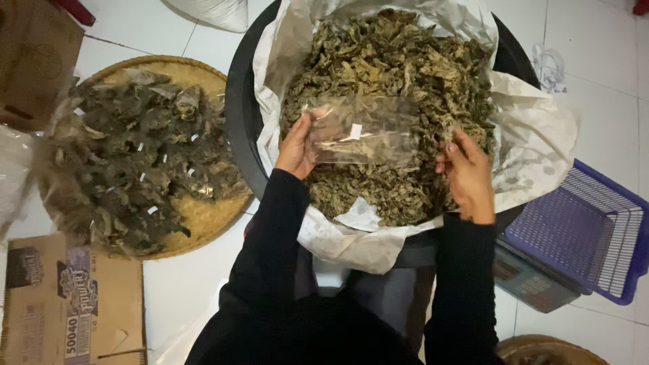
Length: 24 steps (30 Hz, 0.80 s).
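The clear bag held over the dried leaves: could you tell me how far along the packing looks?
Done: filled bags piled on the woven tray. In hand: left hand and right hand hold an empty clear bag. Left: a paper-lined tub heaped with loose dried leaves.

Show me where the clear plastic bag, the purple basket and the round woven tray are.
clear plastic bag (365, 132), head view, middle of the bag, held over the dried leaves.
purple basket (581, 230), head view, its slatted floor.
round woven tray (203, 220), head view, bare woven part near its lower right rim.
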Available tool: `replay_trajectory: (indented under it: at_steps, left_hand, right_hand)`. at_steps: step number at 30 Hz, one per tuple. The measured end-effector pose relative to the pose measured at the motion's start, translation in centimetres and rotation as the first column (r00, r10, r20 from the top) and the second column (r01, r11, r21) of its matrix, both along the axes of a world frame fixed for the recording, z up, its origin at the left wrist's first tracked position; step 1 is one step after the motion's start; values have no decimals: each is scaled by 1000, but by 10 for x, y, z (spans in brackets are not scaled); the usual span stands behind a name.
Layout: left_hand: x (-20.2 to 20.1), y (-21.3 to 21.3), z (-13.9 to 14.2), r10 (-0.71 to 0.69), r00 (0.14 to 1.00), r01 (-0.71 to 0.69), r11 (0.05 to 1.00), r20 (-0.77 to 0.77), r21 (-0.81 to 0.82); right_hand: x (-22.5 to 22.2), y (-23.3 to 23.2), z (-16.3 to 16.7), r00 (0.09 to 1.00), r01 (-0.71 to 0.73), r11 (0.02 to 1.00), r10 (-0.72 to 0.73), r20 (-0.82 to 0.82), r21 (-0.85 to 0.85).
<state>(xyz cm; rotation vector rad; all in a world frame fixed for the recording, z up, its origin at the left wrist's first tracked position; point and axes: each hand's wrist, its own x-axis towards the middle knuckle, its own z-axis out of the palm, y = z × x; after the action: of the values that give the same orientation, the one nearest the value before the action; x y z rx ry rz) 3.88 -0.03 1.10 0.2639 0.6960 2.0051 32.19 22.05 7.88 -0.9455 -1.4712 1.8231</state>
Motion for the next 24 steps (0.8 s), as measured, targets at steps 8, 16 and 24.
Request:
replay_trajectory:
  at_steps: [8,16,24]
  left_hand:
    - [4,5,-18,-97,995,97,995,-6,7]
    - [9,-4,-17,-109,983,112,994,-149,9]
    - [12,0,-14,-164,983,169,983,77,-65]
  right_hand:
    - [16,-72,104,935,-200,786,-25,354,585]
    - [2,-107,116,962,-157,754,-29,271,638]
    - [-17,-102,95,934,-329,878,247,259,348]
